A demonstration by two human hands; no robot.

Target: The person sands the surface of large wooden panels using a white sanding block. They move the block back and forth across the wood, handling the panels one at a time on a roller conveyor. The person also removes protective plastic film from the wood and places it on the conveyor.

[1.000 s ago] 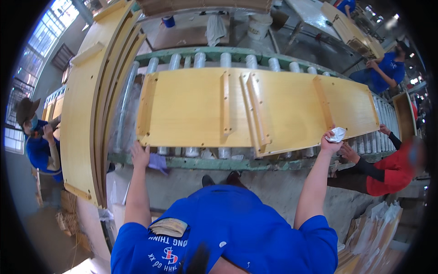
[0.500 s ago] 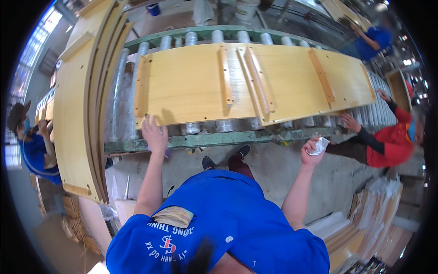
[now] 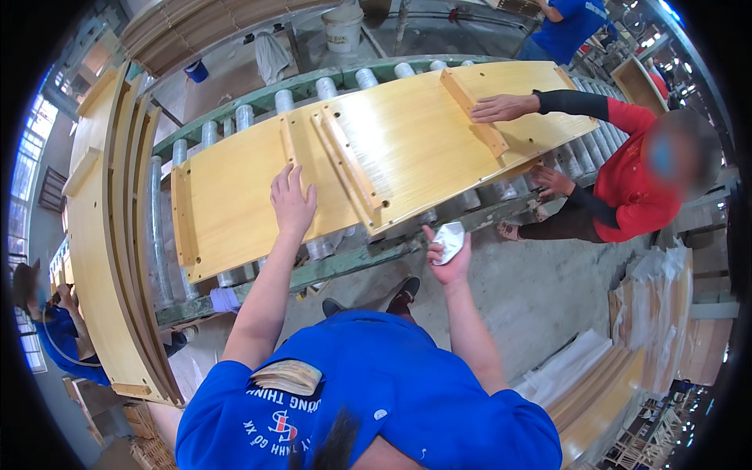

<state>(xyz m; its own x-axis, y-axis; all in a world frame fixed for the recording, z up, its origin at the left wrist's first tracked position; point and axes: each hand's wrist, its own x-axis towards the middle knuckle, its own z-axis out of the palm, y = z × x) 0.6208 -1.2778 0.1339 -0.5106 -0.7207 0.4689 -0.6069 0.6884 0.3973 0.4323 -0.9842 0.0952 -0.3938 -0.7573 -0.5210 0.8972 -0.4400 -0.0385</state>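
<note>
Two panels (image 3: 235, 196) (image 3: 439, 133) on the conveyor (image 3: 345, 266), one rag (image 3: 450, 239), one bucket (image 3: 342, 27) at twelve o'clock, three other people.

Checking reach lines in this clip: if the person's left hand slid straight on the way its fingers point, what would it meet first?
The left hand lies flat on the yellow wooden panel, fingers pointing up-frame. Going straight on, it would probably meet the raised wooden batten first, though depth is unclear.

left hand (image 3: 292, 205) now flat on panel (image 3: 368, 157); right hand (image 3: 448, 254) off it, cloth (image 3: 450, 239) lifted
</note>
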